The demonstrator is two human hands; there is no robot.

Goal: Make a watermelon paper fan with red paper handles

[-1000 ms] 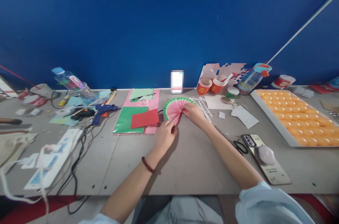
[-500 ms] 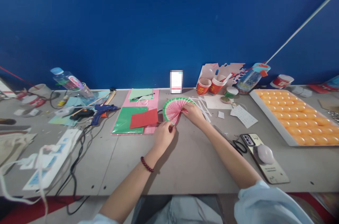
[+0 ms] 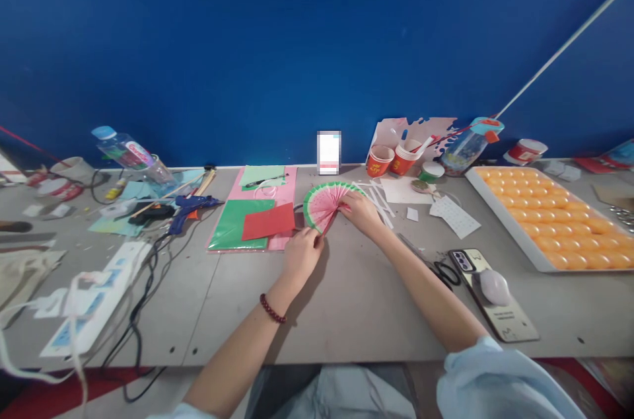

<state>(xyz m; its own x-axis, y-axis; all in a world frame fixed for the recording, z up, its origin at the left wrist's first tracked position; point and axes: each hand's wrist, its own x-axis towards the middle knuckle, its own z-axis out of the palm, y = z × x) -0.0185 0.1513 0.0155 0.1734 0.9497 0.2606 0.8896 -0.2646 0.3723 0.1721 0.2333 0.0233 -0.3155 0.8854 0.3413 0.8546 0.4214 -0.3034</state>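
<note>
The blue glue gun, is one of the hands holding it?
No, the blue glue gun lies apart from the left hand and the right hand, which are both at the pleated fan.

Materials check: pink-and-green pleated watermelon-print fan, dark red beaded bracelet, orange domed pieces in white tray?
Pink-and-green pleated watermelon-print fan: likely paper, matte; crisp folds.
Dark red beaded bracelet: wood or plastic, slight sheen; too small to settle.
Orange domed pieces in white tray: glossy, perhaps plastic; bright highlights.
</note>
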